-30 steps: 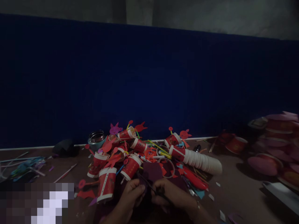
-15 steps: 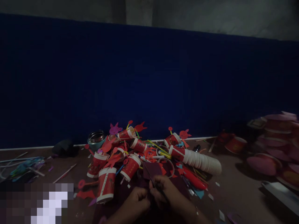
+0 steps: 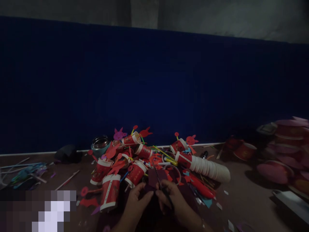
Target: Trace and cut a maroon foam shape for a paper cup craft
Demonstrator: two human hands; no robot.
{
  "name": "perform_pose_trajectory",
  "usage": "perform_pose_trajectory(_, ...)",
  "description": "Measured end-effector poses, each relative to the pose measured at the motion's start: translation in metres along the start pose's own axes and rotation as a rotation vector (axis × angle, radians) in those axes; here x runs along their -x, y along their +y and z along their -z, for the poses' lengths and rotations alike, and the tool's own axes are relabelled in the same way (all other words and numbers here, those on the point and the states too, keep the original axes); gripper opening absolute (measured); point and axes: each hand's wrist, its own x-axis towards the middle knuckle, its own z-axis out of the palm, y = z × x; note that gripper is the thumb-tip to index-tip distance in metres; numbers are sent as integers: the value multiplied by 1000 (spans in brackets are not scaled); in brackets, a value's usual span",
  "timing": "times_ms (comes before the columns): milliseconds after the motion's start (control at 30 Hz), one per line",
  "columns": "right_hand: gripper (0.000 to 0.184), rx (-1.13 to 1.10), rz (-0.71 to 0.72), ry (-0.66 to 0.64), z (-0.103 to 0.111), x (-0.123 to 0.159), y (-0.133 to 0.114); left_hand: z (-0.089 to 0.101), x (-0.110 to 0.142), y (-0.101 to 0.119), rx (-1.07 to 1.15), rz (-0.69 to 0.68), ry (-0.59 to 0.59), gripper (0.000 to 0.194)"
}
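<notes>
At the bottom centre my left hand (image 3: 136,201) pinches a dark purple sheet of paper (image 3: 158,177). My right hand (image 3: 172,199) is closed around scissors (image 3: 159,182), whose dark blades point up and away across the sheet. Just beyond both hands lies a heap of red paper cups (image 3: 135,172) with paper ears and coloured straws stuck on them. One red cup (image 3: 109,191) stands to the left of my left hand.
A lying stack of white cups (image 3: 210,167) is right of the heap, a glass jar (image 3: 99,145) behind it on the left. Pink and red bowls (image 3: 285,148) crowd the right edge. Sticks and scraps litter the brown floor; a dark blue wall stands behind.
The scissors have swung from pointing left to pointing up across the purple sheet. Both hands have shifted slightly, the left one rising towards the sheet.
</notes>
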Motion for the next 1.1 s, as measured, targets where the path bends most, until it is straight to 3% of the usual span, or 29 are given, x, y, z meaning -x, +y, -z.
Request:
perform_pose_trajectory(167, 37, 38, 7, -204, 2, 5, -6, 0, -2, 9, 74, 104, 200, 41)
perform_pose_trajectory(367, 30, 29, 44, -379, 6, 9, -7, 3, -2, 13, 123, 133, 203, 40)
perform_pose_trajectory(733, 39, 122, 26, -382, 6, 10, -8, 0, 1, 15, 96, 155, 224, 43)
perform_pose_trajectory(933, 42, 128, 6, -371, 6, 8, -5, 0, -1, 15, 86, 144, 152, 39)
perform_pose_trajectory(1100, 46, 90, -2, -376, 6, 9, -11, 0, 1, 18, 94, 155, 161, 39)
